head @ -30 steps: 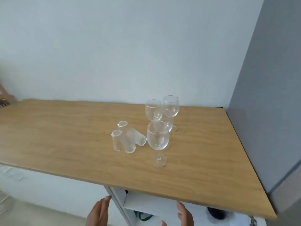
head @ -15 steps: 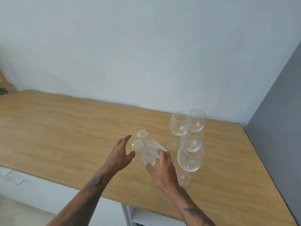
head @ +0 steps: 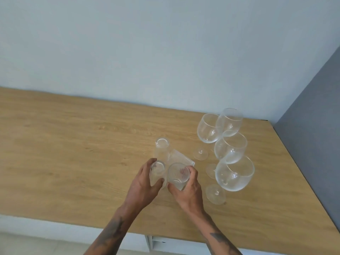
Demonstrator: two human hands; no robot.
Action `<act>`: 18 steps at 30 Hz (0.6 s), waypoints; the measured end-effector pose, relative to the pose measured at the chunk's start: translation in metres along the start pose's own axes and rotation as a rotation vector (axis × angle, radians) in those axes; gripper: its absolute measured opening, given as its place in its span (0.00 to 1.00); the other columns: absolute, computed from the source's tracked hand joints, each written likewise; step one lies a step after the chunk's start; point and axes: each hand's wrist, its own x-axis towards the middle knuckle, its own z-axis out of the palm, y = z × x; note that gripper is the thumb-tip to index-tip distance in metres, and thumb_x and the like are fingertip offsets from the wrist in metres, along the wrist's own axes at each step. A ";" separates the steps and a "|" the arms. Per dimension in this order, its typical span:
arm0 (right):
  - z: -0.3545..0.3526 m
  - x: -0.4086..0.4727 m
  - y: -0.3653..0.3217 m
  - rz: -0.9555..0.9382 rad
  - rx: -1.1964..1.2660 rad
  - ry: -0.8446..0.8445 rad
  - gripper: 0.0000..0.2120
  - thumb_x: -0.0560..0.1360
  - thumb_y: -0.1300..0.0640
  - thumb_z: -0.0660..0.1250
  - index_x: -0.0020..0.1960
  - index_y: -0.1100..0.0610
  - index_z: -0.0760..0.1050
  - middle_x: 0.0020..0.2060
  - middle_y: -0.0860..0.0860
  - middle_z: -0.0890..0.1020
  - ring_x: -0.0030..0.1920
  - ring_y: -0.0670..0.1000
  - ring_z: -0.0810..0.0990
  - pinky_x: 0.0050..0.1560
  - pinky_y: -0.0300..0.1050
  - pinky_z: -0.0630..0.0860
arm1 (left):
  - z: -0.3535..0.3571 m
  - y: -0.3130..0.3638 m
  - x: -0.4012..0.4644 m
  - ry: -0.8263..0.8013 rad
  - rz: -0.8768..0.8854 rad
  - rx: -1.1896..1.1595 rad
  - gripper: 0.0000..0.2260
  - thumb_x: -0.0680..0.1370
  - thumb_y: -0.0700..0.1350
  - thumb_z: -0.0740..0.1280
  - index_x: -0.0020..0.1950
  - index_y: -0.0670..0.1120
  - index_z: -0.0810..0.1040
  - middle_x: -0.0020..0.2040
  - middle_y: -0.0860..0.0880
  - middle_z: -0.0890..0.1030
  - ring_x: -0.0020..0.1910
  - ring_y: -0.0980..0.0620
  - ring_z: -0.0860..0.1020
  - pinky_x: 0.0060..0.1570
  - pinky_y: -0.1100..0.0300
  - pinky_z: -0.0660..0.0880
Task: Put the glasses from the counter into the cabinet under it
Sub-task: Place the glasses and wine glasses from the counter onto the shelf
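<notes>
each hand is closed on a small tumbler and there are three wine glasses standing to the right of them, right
Not quite. The head view shows four wine glasses, not three, clustered upright to the right. The rest holds: the left hand is closed on one small tumbler and the right hand on another tumbler, on the wooden counter.

I see a pale, bare wall (head: 147, 48) running behind the far edge. To my right stands a grey panel (head: 316, 111), meeting the wall in the far corner. A strip of light floor (head: 27, 243) shows near left.
</notes>
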 end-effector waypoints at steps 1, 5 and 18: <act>-0.001 -0.008 0.005 0.005 0.002 -0.003 0.36 0.64 0.45 0.77 0.65 0.47 0.61 0.53 0.42 0.77 0.51 0.46 0.77 0.45 0.32 0.70 | 0.001 -0.001 -0.010 0.009 -0.010 -0.016 0.30 0.75 0.45 0.74 0.74 0.48 0.66 0.69 0.52 0.74 0.66 0.53 0.74 0.61 0.51 0.77; -0.002 -0.041 0.026 -0.005 0.001 -0.033 0.35 0.66 0.44 0.77 0.67 0.51 0.66 0.54 0.43 0.79 0.52 0.46 0.78 0.50 0.35 0.74 | 0.004 -0.001 -0.044 -0.007 -0.021 -0.061 0.31 0.74 0.48 0.75 0.74 0.52 0.66 0.68 0.57 0.73 0.64 0.57 0.74 0.59 0.52 0.78; -0.083 -0.032 -0.015 -0.157 -0.243 -0.205 0.29 0.71 0.48 0.73 0.69 0.51 0.69 0.52 0.47 0.68 0.49 0.40 0.73 0.49 0.29 0.72 | 0.002 -0.014 -0.053 -0.043 -0.024 -0.109 0.31 0.74 0.50 0.75 0.74 0.57 0.66 0.68 0.58 0.72 0.64 0.57 0.75 0.52 0.58 0.82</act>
